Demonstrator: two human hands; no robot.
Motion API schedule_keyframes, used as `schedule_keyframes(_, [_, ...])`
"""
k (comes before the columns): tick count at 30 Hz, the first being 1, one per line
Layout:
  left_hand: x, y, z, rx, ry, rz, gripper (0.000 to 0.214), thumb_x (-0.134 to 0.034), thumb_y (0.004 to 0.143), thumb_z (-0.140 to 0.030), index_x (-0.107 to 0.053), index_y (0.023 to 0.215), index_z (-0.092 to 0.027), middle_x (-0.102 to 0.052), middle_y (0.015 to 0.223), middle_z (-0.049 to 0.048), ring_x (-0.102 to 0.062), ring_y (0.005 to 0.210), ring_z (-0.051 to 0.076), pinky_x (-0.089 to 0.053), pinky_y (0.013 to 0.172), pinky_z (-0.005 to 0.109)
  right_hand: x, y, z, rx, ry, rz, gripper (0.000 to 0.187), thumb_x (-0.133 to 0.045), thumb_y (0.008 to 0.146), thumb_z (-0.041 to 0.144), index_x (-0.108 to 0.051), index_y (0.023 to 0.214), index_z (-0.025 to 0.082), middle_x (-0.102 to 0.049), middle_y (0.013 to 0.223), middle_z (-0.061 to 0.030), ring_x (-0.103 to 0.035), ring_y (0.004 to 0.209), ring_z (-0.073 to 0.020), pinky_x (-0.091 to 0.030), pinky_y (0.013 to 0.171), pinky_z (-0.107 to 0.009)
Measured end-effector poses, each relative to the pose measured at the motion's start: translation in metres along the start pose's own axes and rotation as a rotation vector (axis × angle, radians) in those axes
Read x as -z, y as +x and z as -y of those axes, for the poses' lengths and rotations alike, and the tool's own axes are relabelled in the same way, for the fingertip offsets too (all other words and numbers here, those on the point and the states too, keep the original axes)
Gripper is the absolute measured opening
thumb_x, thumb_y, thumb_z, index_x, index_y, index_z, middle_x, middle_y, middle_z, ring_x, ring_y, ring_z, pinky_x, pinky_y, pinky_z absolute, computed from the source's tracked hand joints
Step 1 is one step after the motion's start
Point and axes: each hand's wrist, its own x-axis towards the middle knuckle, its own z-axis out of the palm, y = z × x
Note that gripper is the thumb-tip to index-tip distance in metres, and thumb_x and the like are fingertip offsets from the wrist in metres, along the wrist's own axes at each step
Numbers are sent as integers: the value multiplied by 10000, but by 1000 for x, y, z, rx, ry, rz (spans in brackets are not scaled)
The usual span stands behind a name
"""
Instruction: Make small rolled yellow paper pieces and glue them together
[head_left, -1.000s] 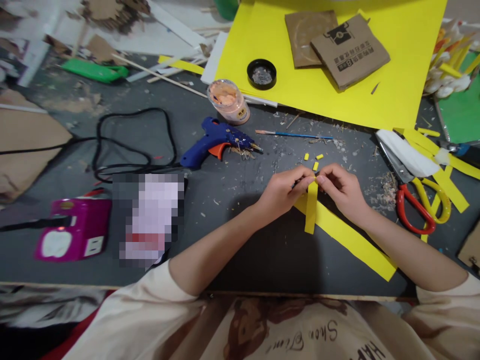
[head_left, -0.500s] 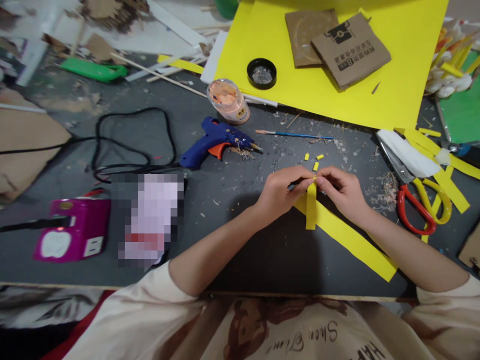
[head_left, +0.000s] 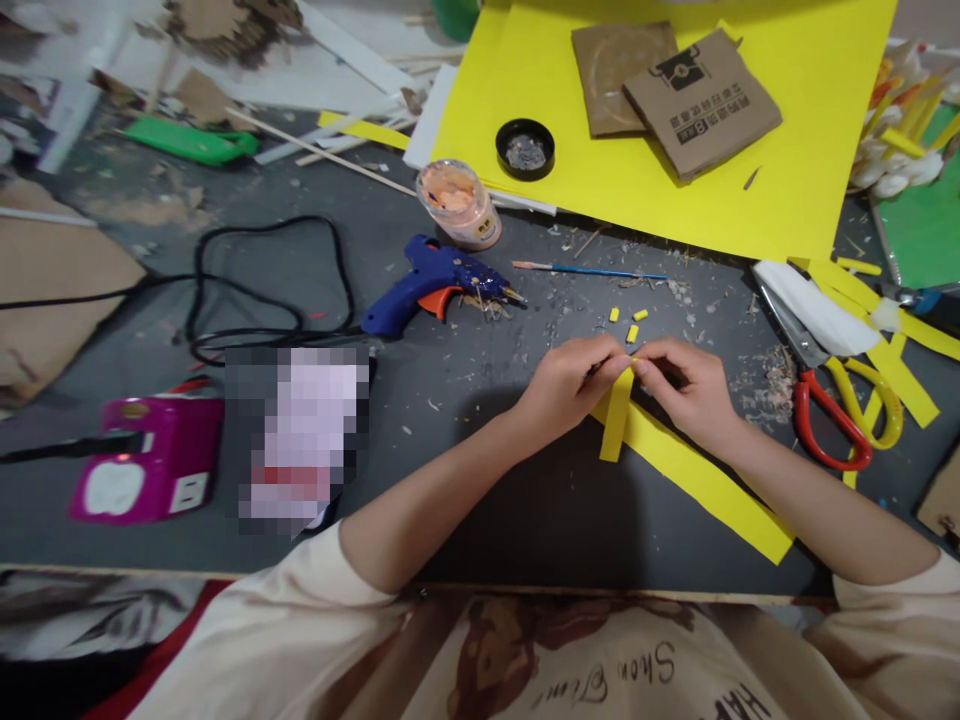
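Note:
Pinched at its top end by both my hands is a short yellow paper strip, which hangs down toward me. My left hand has thumb and fingers closed on it from the left. From the right, my right hand grips the same end, and the fingertips of both nearly meet. What the fingertips cover at that end is hidden. Beneath lies a longer yellow paper strip, slanting toward the table's front edge. Just beyond my fingers, several small yellow paper rolls rest on the dark table.
Left of my hands lie a blue glue gun, a phone and a purple box. Beyond are a thin paintbrush, an open paint jar and yellow sheets. Scissors with red and yellow handles lie right.
The short strip's lower end has swung slightly left, so it hangs at a tilt. Both hands keep their pinch, with the fingers shifted a little. Nothing else has visibly moved.

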Motion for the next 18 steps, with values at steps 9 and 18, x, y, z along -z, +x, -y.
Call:
schedule_keyframes(9, [-1, 0, 1, -7, -4, -4, 200, -458, 914, -240, -536, 748, -162, -559, 655, -13, -514, 612, 93, -399, 596, 200, 0, 1, 0, -93, 106, 27, 152, -535, 857, 318, -583, 784, 194, -573, 639, 13, -502, 545, -98, -396, 518, -227])
schedule_keyframes(18, [-2, 0, 2, 24, 20, -9, 145, -481, 899, -204, -543, 776, -158, -576, 685, -12, -522, 628, 89, -398, 601, 189, -2, 0, -5, -97, 95, -4, 139, -537, 870, 308, -584, 800, 197, -611, 705, 5, -534, 589, -98, -408, 555, -231])
